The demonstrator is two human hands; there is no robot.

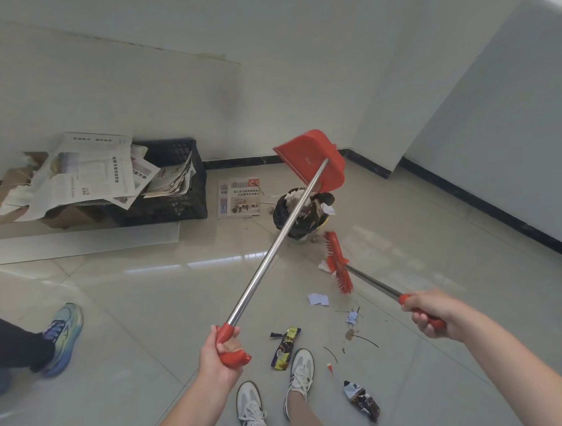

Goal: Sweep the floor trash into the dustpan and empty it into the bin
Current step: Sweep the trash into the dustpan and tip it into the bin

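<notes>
L hand [219, 350] fingers wrapped on dustpan [313, 161] handle, pan tipped over bin [300, 213] at 1 o'clock; R hand [434, 314] grips broom [338, 262].

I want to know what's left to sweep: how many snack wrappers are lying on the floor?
2. One wrapper lies just left of the person's right shoe; the other wrapper lies further right, near the bottom. Smaller scraps surround them; more could be hidden in the bin.
</notes>
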